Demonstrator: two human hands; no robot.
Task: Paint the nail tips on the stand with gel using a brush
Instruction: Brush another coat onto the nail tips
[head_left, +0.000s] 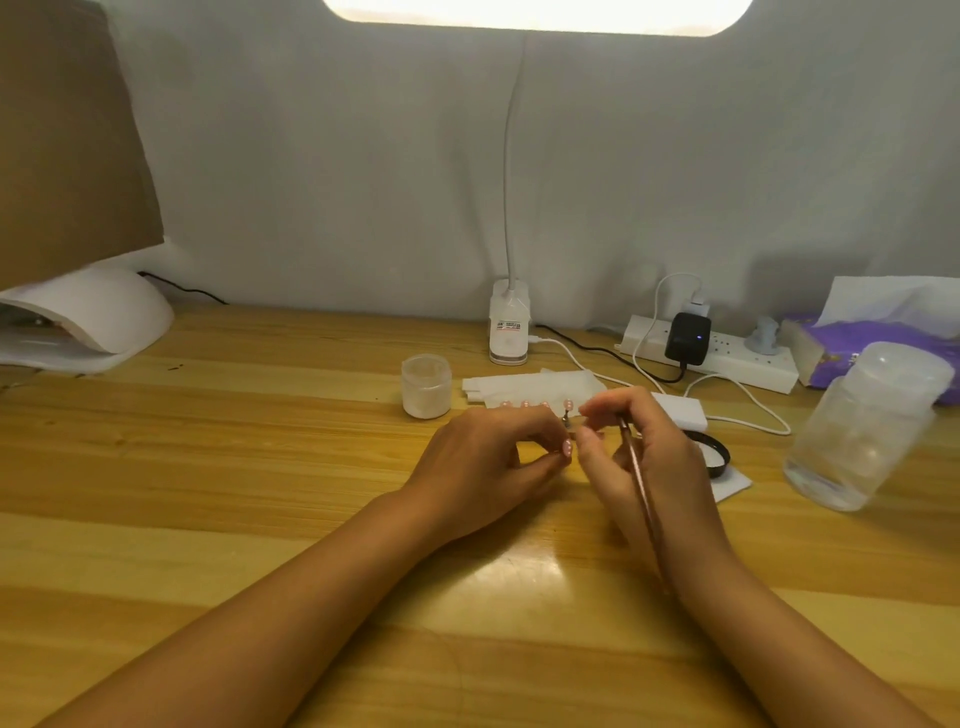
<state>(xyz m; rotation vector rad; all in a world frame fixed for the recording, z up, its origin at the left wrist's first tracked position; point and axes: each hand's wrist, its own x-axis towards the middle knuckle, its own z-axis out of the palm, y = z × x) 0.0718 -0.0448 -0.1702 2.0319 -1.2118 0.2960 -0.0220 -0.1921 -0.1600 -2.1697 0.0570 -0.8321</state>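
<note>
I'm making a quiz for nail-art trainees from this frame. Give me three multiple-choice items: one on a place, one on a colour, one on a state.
1. Where is the small white jar?
A. left of the nail tips
B. on the power strip
C. inside the curing lamp

2. The tissue pack is:
A. green
B. purple
C. red

3. The brush is:
A. lying on the table
B. standing in the jar
C. held in the right hand

Answers: 1 A, the jar stands just left of the row; 2 B, purple wrapper; 3 C, fingers grip its handle.

Glossy wooden table (208, 519), frosted plastic jar (426, 385)
</note>
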